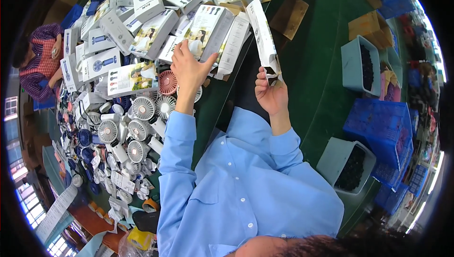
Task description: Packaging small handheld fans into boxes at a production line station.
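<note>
The right hand (270,94) grips a white box (263,37) by its lower end, tilted up at centre frame, open flap toward the person. The left hand (189,68), fingers spread, presses on a box pile (142,25) at upper left, steadying it above loose fans (142,108) on the green tabletop (326,96).

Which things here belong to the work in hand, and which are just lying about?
In hand:
- left hand on a printed carton
- right hand holding a long white carton
- handheld fans

Lying about:
- blue crates
- grey bins of dark parts
- tape roll
</note>
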Demonstrator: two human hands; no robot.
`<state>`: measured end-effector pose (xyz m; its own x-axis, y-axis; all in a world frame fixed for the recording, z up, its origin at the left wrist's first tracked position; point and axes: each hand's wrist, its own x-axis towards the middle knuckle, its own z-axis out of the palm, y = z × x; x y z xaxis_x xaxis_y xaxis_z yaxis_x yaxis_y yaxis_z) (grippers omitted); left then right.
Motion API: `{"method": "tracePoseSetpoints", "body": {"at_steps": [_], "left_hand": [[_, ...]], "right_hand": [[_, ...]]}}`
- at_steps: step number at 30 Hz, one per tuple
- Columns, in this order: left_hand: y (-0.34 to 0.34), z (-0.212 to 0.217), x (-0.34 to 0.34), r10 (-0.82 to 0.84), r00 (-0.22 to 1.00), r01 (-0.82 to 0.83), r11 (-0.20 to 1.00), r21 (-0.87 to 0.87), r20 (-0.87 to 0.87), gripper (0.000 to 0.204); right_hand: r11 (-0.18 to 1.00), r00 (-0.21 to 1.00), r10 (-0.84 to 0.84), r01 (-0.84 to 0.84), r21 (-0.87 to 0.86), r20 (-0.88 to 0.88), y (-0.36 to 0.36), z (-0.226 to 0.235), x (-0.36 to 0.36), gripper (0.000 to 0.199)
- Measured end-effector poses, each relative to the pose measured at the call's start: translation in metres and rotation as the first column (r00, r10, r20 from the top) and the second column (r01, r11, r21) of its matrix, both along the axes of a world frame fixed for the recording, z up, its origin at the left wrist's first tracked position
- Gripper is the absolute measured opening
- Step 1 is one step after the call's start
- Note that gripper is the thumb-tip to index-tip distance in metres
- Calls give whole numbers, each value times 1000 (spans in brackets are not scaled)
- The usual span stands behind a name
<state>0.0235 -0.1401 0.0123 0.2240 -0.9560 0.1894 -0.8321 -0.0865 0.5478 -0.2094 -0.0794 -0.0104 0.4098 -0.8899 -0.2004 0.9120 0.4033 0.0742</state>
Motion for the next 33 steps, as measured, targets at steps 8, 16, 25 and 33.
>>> {"method": "tracePoseSetpoints", "body": {"at_steps": [8, 16, 25, 33], "left_hand": [[-3, -10, 3, 21, 989, -30, 998, 61, 148, 93], [-7, -15, 7, 40, 974, -57, 996, 68, 223, 94], [-14, -7, 15, 25, 980, -46, 994, 101, 196, 89], [-10, -11, 20, 11, 998, -10, 1000, -7, 67, 85]], "right_hand": [[1000, 999, 4, -5, 22, 50, 4, -6, -3, 37], [999, 998, 5, -8, 48, 69, 6, -9, -2, 35], [998, 999, -28, 26, 54, 41, 6, -13, 0, 30], [998, 998, -63, 63, 25, -9, 4, -25, 2, 35]]}}
